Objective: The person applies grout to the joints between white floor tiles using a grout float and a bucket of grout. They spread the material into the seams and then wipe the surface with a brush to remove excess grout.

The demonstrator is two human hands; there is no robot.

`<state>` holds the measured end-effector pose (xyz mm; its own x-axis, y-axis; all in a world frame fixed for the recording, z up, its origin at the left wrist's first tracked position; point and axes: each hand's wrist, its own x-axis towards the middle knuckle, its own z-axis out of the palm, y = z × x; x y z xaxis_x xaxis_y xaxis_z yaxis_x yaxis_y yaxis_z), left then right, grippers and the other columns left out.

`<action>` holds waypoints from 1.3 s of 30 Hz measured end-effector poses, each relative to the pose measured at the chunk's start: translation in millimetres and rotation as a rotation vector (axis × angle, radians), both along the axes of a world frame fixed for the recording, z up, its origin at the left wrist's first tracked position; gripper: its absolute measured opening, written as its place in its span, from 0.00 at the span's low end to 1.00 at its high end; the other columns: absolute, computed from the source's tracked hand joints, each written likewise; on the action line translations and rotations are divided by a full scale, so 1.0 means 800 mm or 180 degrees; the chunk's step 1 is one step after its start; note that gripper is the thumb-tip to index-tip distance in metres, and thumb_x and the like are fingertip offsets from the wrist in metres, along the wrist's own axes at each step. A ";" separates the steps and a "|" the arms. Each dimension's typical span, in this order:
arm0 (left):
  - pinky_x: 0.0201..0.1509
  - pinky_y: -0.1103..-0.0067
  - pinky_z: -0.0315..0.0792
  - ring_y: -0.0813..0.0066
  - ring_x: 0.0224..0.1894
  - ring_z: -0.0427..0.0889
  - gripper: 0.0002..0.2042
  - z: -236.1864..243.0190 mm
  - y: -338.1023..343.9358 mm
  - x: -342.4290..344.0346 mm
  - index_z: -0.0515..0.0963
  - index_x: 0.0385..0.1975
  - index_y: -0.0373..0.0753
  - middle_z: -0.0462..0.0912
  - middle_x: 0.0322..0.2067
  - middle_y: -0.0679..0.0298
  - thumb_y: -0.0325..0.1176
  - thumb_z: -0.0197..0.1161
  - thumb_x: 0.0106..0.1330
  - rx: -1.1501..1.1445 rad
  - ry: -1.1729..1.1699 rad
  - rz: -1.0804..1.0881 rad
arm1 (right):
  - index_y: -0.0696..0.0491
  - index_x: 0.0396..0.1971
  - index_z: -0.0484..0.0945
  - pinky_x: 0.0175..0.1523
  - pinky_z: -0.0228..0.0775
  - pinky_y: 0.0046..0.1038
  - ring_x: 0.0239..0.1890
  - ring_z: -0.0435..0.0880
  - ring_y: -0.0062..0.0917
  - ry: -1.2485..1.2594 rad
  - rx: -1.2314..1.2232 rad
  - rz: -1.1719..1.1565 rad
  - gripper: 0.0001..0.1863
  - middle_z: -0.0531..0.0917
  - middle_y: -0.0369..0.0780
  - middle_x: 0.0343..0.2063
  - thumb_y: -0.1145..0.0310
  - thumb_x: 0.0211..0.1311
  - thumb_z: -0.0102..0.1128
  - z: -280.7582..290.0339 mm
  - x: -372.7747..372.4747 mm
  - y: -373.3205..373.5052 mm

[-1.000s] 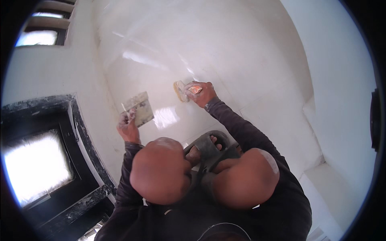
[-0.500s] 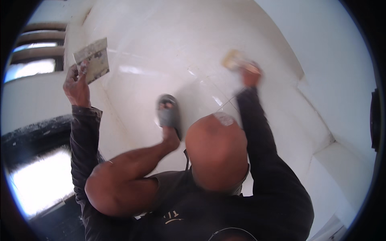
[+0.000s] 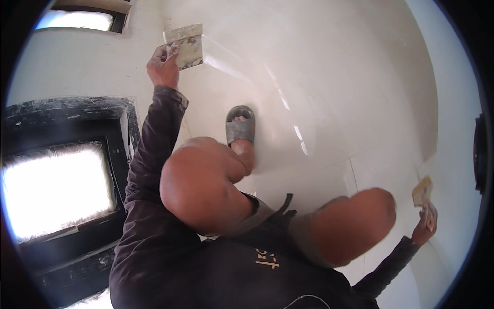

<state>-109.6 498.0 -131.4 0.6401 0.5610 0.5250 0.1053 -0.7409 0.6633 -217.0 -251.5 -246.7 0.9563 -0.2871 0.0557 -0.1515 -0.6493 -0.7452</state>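
Note:
My left hand [image 3: 163,66], at the upper left, grips a flat, square plastering scraper [image 3: 191,52] by its edge. Its face is pale with dark stains and dried smears, and a lighter strip runs along the far edge. Out at the right, low beside the wall, my right hand [image 3: 425,222] is closed around a small putty knife [image 3: 422,190]. The knife's yellowish blade points away from me, near where the floor meets the wall; I cannot tell whether it touches. Most of its handle is hidden by my fingers.
Glossy pale floor tiles [image 3: 329,103] lie beneath me. My foot in a grey slide sandal [image 3: 241,126] rests on them. A black-framed opening [image 3: 116,159] with bright light stands on the left, a smaller one [image 3: 121,23] beyond it. A white wall [image 3: 453,103] curves along the right.
My view and body have turned to the right. My right hand with the putty knife has swung outward and nearer, toward the right wall. The left hand keeps its hold on the scraper.

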 end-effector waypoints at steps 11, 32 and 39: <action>0.27 0.80 0.63 0.84 0.24 0.63 0.16 -0.105 0.155 -0.004 0.74 0.25 0.33 0.70 0.19 0.72 0.41 0.66 0.56 -0.1384 -0.0461 0.0413 | 0.60 0.34 0.78 0.44 0.71 0.30 0.37 0.82 0.38 -0.0385 -0.1200 0.3488 0.07 0.82 0.47 0.35 0.76 0.55 0.57 0.085 0.295 0.444; 0.34 0.80 0.68 0.76 0.28 0.74 0.07 -0.221 0.117 -0.136 0.76 0.29 0.33 0.76 0.26 0.62 0.30 0.62 0.59 -0.2982 0.0596 0.0285 | 0.45 0.41 0.78 0.35 0.70 0.42 0.29 0.80 0.36 -0.1228 -0.1859 0.4184 0.15 0.80 0.39 0.24 0.61 0.53 0.55 -0.192 0.303 1.120; 0.33 0.73 0.70 0.58 0.28 0.76 0.06 -0.183 0.044 -0.300 0.76 0.27 0.35 0.76 0.27 0.54 0.31 0.60 0.58 -0.1761 0.1526 0.1472 | 0.57 0.30 0.78 0.41 0.69 0.39 0.35 0.77 0.43 -0.0219 -0.1061 0.5720 0.13 0.80 0.47 0.29 0.63 0.50 0.57 -0.117 0.255 1.191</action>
